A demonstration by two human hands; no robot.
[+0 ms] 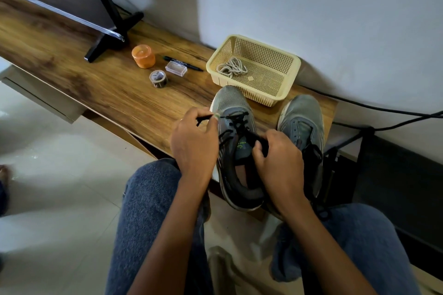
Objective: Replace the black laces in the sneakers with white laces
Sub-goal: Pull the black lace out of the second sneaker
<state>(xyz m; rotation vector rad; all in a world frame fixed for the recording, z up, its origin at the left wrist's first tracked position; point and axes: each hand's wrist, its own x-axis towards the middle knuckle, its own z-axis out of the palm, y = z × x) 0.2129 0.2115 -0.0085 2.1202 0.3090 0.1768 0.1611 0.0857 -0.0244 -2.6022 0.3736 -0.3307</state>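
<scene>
At about ten o'clock in the view, an orange jar point(143, 56), a roll of tape point(158, 78), a small clear box point(176, 68) and a black marker point(183, 63) are lying in a loose group on the wooden table point(72, 74), well apart from the work and seemingly set aside.

Moving right, the left hand point(194, 143) is pinching the free end of the black lace point(236, 124) and drawing it out toward nine o'clock. Pulling sideways like this probably slides the cord out through an eyelet without snagging.

The left sneaker point(236, 141) is lying toe toward twelve o'clock with its heel hanging over the table's near edge, which is bringing the eyelets close to the person. The right hand point(279, 158) is gripping the tongue and the lace bunched over it, likely steadying the shoe against the pull.

At twelve o'clock, just beyond the toe, the white laces point(232, 67) are waiting coiled in a cream basket point(291, 72), within easy reach for the next stage.

At two o'clock, the right sneaker point(303, 122) is showing bare upper eyelets; a dark tangle is lying at its heel, though whether that is its lace I cannot tell.
</scene>
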